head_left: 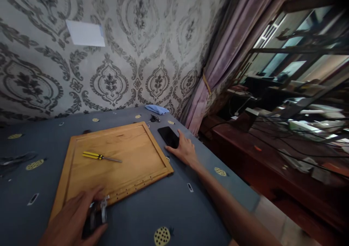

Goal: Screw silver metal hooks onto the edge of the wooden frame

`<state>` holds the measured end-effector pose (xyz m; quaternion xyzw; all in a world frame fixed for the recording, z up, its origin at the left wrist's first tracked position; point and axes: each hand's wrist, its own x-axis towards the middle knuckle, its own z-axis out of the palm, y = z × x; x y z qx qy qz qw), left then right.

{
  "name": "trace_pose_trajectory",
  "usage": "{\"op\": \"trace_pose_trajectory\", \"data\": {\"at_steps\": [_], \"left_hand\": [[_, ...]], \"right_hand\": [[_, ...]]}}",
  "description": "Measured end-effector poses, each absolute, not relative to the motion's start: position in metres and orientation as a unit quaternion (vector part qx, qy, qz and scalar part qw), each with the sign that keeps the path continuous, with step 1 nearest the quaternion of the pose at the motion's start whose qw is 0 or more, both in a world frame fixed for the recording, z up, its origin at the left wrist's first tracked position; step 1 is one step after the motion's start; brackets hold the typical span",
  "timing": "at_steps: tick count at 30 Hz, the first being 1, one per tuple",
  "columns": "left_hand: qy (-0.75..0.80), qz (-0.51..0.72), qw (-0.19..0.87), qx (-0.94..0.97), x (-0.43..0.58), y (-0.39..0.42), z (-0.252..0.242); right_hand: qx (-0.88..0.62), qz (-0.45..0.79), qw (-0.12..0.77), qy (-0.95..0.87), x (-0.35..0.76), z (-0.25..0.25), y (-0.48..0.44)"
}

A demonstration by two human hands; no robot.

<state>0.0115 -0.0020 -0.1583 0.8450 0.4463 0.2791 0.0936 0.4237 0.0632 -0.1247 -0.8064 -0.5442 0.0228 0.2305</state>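
Note:
A wooden cabinet door panel (114, 137) with a raised frame and a row of small holes along its near edge lies flat. On it rests a screwdriver (94, 155) with a yellow and black handle. My left hand (73, 217), at the panel's near left corner, has its thumb and fingers closed around a silver metal hinge (103, 209), partly hidden by the hand. To the right of the panel, my right hand (184, 148) grips the near end of a black phone (167, 136), thumb on one side and fingers on the other. The phone lies on the cloth.
Blue-grey cloth with pineapple prints (133, 217) covers the surface. Keys (155, 119) and a folded blue cloth (157, 109) lie by the patterned wall. A blurred dark cable (16, 160) is at far left. A purple curtain (215, 60) and cluttered red-brown desk (234, 144) stand right.

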Motion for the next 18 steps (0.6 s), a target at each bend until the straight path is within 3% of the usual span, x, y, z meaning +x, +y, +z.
{"op": "trace_pose_trajectory", "data": {"at_steps": [9, 18], "left_hand": [[0.45, 0.278, 0.102, 0.842, 0.012, -0.003, -0.152], [0.453, 0.255, 0.136, 0.844, 0.017, -0.009, -0.129]], "right_hand": [[-0.804, 0.0, 0.22, -0.553, 0.428, -0.127, 0.075], [-0.686, -0.039, 0.307, -0.659, 0.389, -0.109, 0.058]]}}
